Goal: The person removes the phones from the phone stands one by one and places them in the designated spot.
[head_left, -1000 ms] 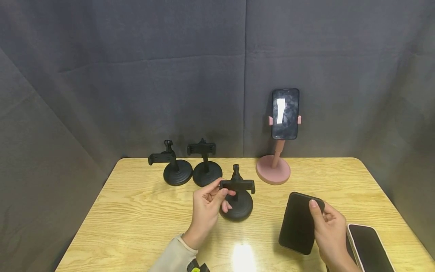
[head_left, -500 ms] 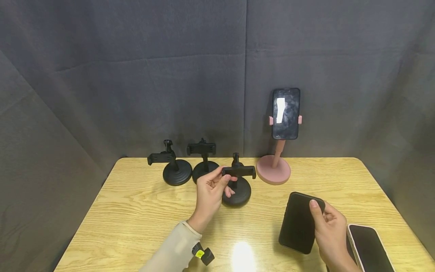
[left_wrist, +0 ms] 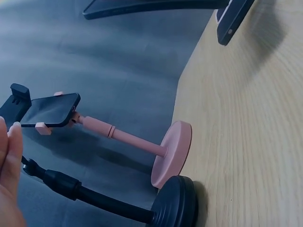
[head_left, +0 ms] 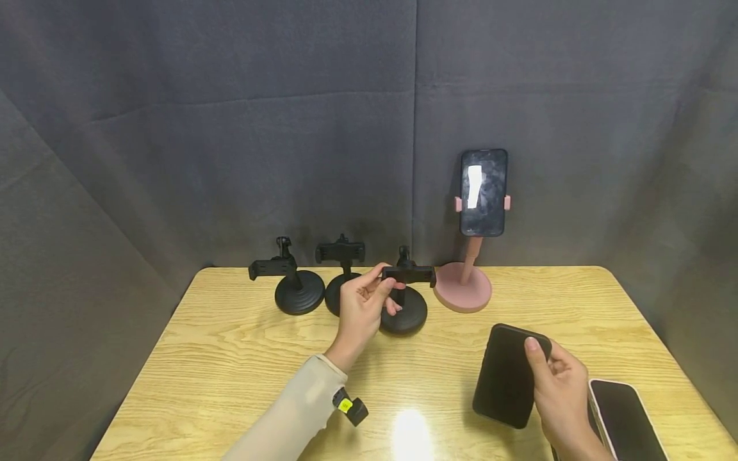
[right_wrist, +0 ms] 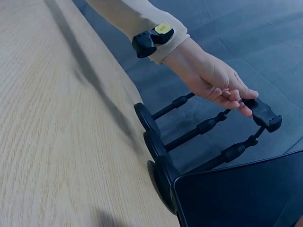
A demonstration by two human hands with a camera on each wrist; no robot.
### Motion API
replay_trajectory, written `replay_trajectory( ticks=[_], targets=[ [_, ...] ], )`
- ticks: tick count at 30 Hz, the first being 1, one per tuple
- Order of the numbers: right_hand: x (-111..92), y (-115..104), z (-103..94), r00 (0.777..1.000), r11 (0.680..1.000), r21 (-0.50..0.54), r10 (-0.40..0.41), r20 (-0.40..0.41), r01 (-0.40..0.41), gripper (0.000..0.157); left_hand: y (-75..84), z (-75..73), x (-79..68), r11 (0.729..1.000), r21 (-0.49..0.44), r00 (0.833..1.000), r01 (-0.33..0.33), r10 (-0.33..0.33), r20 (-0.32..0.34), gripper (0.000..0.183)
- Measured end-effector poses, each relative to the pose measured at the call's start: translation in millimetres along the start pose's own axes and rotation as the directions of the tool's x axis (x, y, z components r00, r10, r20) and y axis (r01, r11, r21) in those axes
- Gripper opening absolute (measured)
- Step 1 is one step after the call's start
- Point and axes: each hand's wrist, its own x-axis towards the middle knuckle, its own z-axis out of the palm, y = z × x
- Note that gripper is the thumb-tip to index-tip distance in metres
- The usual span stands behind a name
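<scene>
My left hand [head_left: 360, 307] pinches one end of the clamp [head_left: 410, 275] on a black phone stand, thumb in front. This stand's round base [head_left: 403, 314] is close to the table, between another black stand and a pink one. In the left wrist view its pole [left_wrist: 111, 201] runs up towards my fingertips [left_wrist: 14, 137]. My right hand [head_left: 559, 390] grips a black phone [head_left: 507, 378] by its right edge, thumb on the front face, tilted over the front right of the table. Its dark face also fills the lower right corner of the right wrist view.
Two more black phone stands, one at the far left [head_left: 300, 293] and one beside it [head_left: 341, 251], line the back edge. The pink stand [head_left: 461, 288] holds an upright phone [head_left: 483, 192]. A white-edged phone [head_left: 628, 419] lies at the front right. Grey cloth [head_left: 230, 160] hangs behind the table [head_left: 230, 365].
My left hand has moved the black stand away from me to the back of the table, now level with the other bases. The right hand and its phone have stayed nearly still.
</scene>
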Motion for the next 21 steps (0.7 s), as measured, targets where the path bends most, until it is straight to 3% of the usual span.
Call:
replay_trajectory(
  ticks=[9, 21],
  targets=[
    [1, 0, -1.5, 0.999, 0.998, 0.047, -0.04, 0.021, 0.039, 0.025, -9.4, 3.3, 13.3, 0.999, -0.029, 1.0, -0.023, 0.022, -0.01, 0.028],
    [1, 0, -2.6, 0.999, 0.995, 0.086, -0.047, 0.01, 0.046, 0.026, -10.7, 12.0, 25.0, 1.0, -0.023, 0.999, 0.008, -0.009, -0.044, 0.027]
  ],
)
